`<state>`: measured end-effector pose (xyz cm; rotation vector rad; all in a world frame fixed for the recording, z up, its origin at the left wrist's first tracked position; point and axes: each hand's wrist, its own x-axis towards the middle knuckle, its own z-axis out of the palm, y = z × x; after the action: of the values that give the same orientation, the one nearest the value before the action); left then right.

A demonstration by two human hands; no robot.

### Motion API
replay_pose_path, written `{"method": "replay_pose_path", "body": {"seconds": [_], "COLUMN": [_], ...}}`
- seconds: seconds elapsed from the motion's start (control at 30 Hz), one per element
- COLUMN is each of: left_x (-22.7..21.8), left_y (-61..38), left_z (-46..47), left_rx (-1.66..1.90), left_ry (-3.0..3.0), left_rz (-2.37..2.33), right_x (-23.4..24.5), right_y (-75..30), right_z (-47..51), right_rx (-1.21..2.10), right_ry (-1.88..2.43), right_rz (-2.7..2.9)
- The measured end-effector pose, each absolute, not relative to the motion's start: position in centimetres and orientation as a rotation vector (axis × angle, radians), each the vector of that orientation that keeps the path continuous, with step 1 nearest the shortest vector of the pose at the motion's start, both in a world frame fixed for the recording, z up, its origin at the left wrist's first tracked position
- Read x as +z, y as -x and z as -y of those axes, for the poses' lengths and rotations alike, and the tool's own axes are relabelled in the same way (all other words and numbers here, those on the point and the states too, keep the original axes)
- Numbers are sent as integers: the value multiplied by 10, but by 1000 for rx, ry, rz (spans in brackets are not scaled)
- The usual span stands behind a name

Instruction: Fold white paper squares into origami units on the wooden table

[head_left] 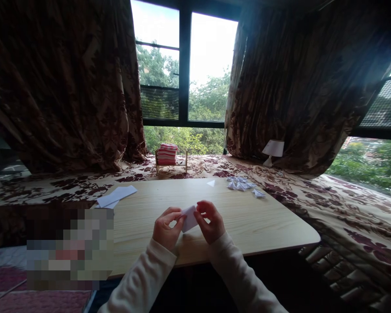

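Between my two hands, above the near part of the wooden table [143,226], is a small folded piece of white paper [189,218]. My left hand [168,227] pinches its left edge between thumb and fingers. At the upper right edge, my right hand [211,221] grips the same paper with its thumb and fingertips. A small white paper triangle [211,183] lies flat near the far edge of the table. To the right of it sit several folded white paper pieces [240,184] in a cluster, with a single folded piece [258,193] slightly apart.
White paper sheets [117,196] lie at the table's left end. Behind the table, on a flowered cloth ledge, stand a small rack [171,164] with folded striped cloths [167,154] and a white lamp [273,148]. Dark patterned curtains [68,87] flank the window. A blurred patch covers the lower left.
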<state>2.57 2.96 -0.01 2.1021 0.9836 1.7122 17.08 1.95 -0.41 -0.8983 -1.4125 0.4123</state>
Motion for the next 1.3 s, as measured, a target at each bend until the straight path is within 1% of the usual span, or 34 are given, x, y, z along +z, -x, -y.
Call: {"method": "replay_pose_path", "body": {"seconds": [0.93, 1.3], "left_x": [-4, 5], "left_y": [-29, -30], "left_z": [-28, -21], "left_rx": [1739, 1658], "left_ry": [-2202, -2151], "left_rz": [-946, -1024], "right_x": [-2, -3], "right_y": [-171, -171], "right_z": [-22, -21], "right_rx": [492, 531], "right_ry": [973, 870], "right_rz": [1353, 1264]}}
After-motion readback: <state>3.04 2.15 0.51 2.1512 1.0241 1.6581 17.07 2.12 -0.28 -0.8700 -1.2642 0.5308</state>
